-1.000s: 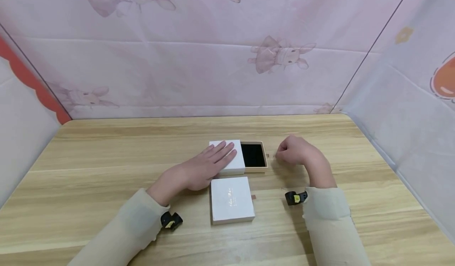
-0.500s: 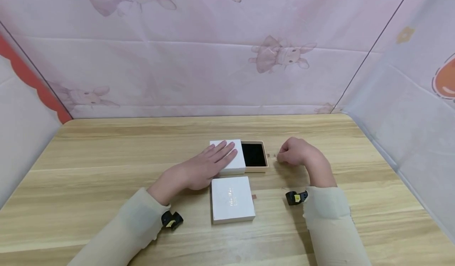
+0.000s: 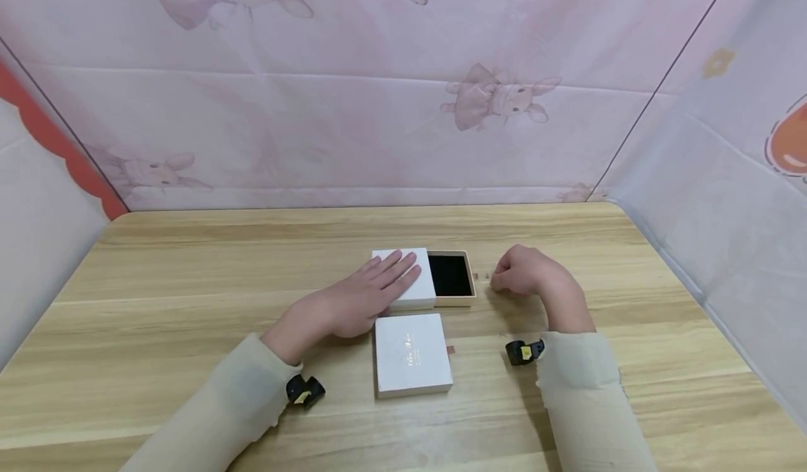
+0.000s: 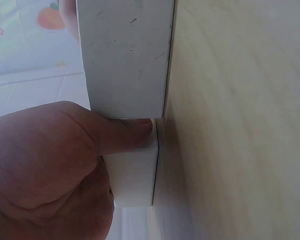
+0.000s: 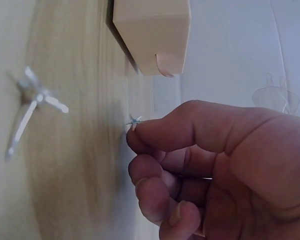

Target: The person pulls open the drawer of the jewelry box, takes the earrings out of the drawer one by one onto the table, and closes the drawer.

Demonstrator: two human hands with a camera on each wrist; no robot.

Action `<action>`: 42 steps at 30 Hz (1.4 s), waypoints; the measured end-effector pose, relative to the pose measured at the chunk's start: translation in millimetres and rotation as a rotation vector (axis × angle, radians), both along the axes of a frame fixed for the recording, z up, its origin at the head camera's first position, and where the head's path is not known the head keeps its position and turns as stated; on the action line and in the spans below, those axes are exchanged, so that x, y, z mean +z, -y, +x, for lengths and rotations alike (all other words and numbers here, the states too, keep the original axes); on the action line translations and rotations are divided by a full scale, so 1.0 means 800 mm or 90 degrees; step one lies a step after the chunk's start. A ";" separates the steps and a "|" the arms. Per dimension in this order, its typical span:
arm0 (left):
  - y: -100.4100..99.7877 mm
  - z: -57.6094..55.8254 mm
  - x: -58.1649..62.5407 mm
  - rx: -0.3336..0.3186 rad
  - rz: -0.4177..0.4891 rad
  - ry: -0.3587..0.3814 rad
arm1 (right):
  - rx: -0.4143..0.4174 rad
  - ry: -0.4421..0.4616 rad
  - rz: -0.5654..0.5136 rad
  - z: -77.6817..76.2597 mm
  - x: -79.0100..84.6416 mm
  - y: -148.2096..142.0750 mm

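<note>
My left hand (image 3: pixel 356 297) lies over the white sleeve of a slide-out gift box (image 3: pixel 425 291), its fingers straight on top. In the left wrist view the thumb (image 4: pixel 125 135) presses down the box's near side. The box's tan drawer (image 3: pixel 455 302) is partly pulled out to the right, showing a black lining. To its right, my right hand (image 3: pixel 526 270) pinches a small silvery star-shaped piece (image 5: pixel 135 121) between thumb and forefinger, close to the table. Another small silvery piece with thin arms (image 5: pixel 39 97) lies on the table, blurred in the right wrist view.
A second white box (image 3: pixel 412 354) with gold lettering and a pinkish ribbon tab (image 3: pixel 450 349) sits closed just in front of the first. The wood-grain table (image 3: pixel 208 276) meets a pink rabbit-print cloth (image 3: pixel 353 136) at the back.
</note>
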State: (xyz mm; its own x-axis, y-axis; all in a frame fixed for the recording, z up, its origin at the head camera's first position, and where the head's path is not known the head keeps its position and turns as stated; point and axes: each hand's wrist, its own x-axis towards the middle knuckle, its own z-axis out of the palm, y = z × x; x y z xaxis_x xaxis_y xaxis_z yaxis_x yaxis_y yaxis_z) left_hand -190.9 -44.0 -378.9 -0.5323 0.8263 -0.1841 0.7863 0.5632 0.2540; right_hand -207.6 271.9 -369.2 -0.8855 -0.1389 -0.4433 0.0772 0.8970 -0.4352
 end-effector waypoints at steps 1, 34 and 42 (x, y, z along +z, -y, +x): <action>0.000 0.000 0.000 0.000 0.000 0.000 | -0.002 0.002 0.001 0.000 0.000 0.000; 0.000 0.000 -0.001 -0.002 0.005 -0.002 | 0.042 -0.009 -0.090 -0.002 0.000 0.012; 0.001 0.000 -0.001 -0.004 0.006 -0.006 | 0.067 -0.018 -0.077 -0.002 -0.002 0.021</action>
State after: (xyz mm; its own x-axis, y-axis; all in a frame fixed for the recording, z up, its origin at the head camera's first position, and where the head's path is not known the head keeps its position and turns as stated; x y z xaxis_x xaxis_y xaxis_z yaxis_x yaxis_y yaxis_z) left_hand -191.2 -44.5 -379.6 -0.5293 0.8309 -0.1717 0.7918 0.5564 0.2518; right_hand -209.4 255.3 -371.1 -0.8749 -0.2831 -0.3931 -0.0286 0.8403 -0.5414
